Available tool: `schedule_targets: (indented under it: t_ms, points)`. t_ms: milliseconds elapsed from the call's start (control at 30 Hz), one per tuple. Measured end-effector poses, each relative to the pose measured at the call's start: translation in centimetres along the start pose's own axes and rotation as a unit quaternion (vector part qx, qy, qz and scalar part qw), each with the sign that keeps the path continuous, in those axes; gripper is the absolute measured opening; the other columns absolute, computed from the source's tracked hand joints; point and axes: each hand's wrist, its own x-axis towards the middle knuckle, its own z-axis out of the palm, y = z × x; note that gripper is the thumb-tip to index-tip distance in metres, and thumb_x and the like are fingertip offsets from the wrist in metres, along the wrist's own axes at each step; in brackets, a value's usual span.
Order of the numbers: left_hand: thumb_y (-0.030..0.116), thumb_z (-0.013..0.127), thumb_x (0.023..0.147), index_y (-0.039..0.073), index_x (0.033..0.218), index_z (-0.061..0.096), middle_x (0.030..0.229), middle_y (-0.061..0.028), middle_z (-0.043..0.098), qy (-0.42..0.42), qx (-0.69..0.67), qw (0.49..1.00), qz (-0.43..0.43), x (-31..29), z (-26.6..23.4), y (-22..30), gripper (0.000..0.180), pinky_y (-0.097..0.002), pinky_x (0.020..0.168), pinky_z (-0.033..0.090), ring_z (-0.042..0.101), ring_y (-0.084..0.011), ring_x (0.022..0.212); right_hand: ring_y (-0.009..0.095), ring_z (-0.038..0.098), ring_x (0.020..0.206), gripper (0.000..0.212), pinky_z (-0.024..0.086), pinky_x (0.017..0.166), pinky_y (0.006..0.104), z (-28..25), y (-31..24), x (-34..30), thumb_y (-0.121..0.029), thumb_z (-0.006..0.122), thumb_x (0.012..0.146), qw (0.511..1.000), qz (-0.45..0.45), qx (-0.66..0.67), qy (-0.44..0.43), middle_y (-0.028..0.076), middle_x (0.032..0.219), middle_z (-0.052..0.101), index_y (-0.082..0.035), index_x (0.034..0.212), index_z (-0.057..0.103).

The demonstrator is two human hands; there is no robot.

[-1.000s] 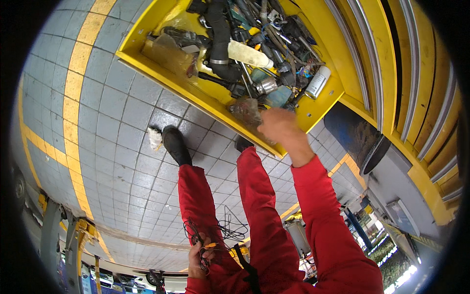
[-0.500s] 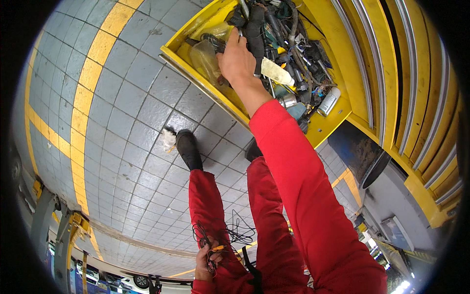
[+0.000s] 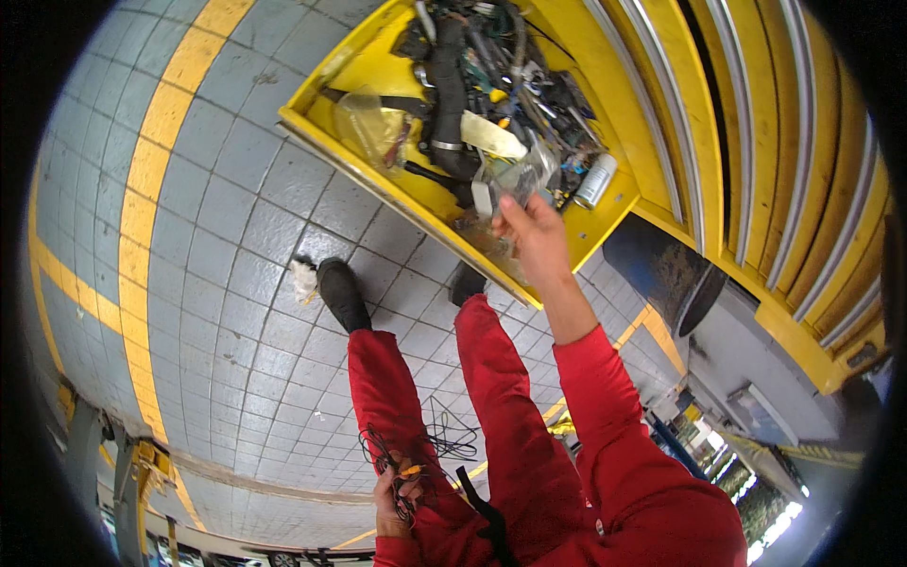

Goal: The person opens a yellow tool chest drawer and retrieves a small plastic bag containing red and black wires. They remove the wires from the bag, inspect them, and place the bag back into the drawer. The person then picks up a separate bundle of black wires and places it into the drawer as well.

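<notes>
My right hand is over the near right part of a pulled-out yellow drawer. Its fingers are closed on a clear plastic bag; what the bag holds is hard to make out. Under and beyond it lie a black hose with a metal clamp, a pale yellowish tube and jumbled small parts. Low in the view, in front of my red trouser leg, my left hand is wrapped round a bundle of thin black cable with an orange-yellow connector.
A white spray can lies at the drawer's right end, and another clear bag at its left. Closed yellow drawers with metal strips rise on the right. A dark round bin stands below them. White scrap lies by my shoe.
My right hand has moved from the drawer's left part toward me and to the right, and now has a clear bag in its fingers. The left hand still grips the cable.
</notes>
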Motion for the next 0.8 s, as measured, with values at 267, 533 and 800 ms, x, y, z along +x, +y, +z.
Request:
schedule_targets:
  t_ms: [267, 533, 800]
  points:
    - [0.027, 0.061, 0.108, 0.014, 0.131, 0.057, 0.096, 0.0013, 0.054, -0.006, 0.035, 0.999, 0.007, 0.4, 1.5, -0.8, 0.026, -0.0243, 0.050, 0.032, 0.046, -0.0089, 0.063, 0.016, 0.070, 0.092, 0.021, 0.059, 0.087, 0.0356, -6.8, 6.0, -8.0, -0.022, 0.066, 0.109, 0.973, 0.060, 0.222, -0.029, 0.005, 0.108, 0.074, -0.005, 0.121, 0.067]
    - [0.027, 0.062, 0.108, 0.014, 0.132, 0.060, 0.096, 0.0012, 0.057, 0.008, 0.065, 0.998, 0.011, 0.3, 2.0, -1.2, 0.028, -0.0241, 0.049, 0.032, 0.045, -0.0075, 0.061, 0.015, 0.070, 0.093, 0.020, 0.057, 0.087, 0.0347, -8.8, 8.4, -11.5, -0.022, 0.064, 0.110, 0.944, 0.061, 0.323, -0.013, 0.005, 0.109, 0.074, -0.007, 0.122, 0.068]
    - [0.028, 0.059, 0.110, 0.013, 0.129, 0.059, 0.097, 0.0008, 0.056, 0.014, 0.067, 0.998, -0.008, 0.5, 0.9, -0.8, 0.024, -0.0229, 0.048, 0.031, 0.044, -0.0081, 0.063, 0.023, 0.071, 0.102, 0.020, 0.056, 0.095, 0.0394, -8.8, 7.2, -12.6, -0.022, 0.059, 0.112, 0.904, 0.019, 0.427, -0.018, 0.008, 0.117, 0.074, -0.009, 0.124, 0.067]
